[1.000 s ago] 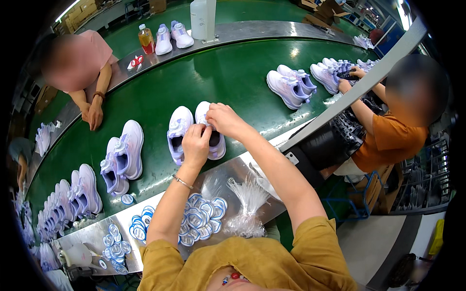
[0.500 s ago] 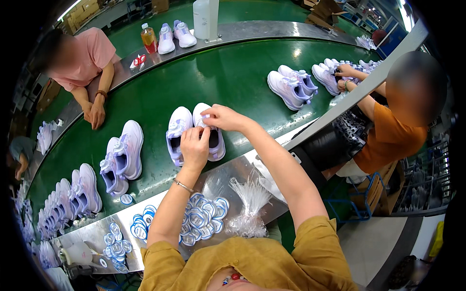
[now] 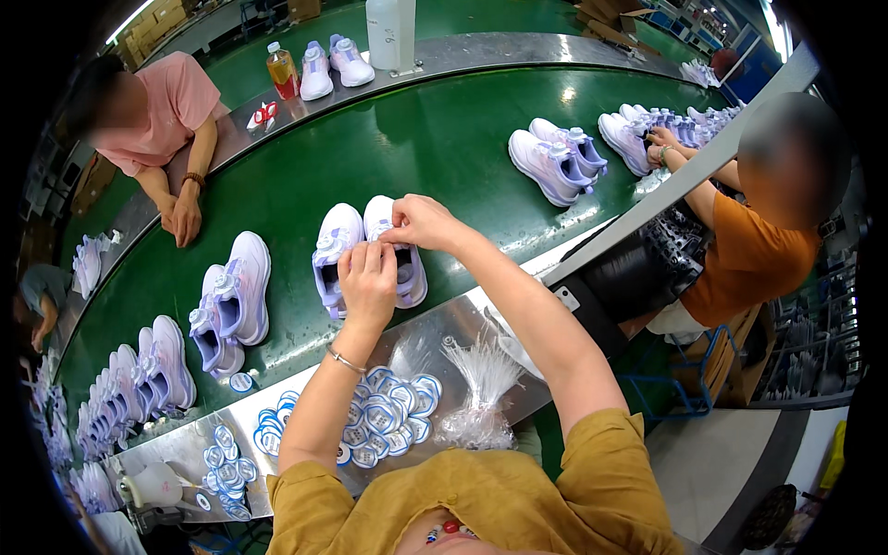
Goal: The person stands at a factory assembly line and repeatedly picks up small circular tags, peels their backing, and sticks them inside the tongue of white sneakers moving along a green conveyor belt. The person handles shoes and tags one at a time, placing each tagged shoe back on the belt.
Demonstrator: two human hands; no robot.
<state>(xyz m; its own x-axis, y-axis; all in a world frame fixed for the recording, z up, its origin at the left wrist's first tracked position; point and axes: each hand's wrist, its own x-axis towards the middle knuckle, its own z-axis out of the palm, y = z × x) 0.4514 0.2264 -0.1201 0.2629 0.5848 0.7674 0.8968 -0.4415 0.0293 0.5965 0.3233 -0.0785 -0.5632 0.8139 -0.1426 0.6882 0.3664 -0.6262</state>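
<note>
A pair of white and lilac sneakers (image 3: 336,242) lies on the green conveyor belt (image 3: 444,148) right in front of me. My left hand (image 3: 367,277) rests on the near end of the pair, fingers curled over the shoes. My right hand (image 3: 421,222) pinches something small at the top of the right shoe (image 3: 407,268); what it pinches is too small to tell. Round blue and white tags (image 3: 388,416) lie heaped on the metal ledge (image 3: 462,319) below my arms, beside a bundle of clear plastic ties (image 3: 481,384).
More sneaker pairs (image 3: 231,301) line the belt to the left and another pair (image 3: 555,157) to the right. A person in pink (image 3: 153,111) leans on the far side; a person in orange (image 3: 749,250) works at my right. A bottle (image 3: 282,69) stands far back.
The sneaker pair and my two hands have drifted slightly left with the belt. My grip on the shoes looks the same.
</note>
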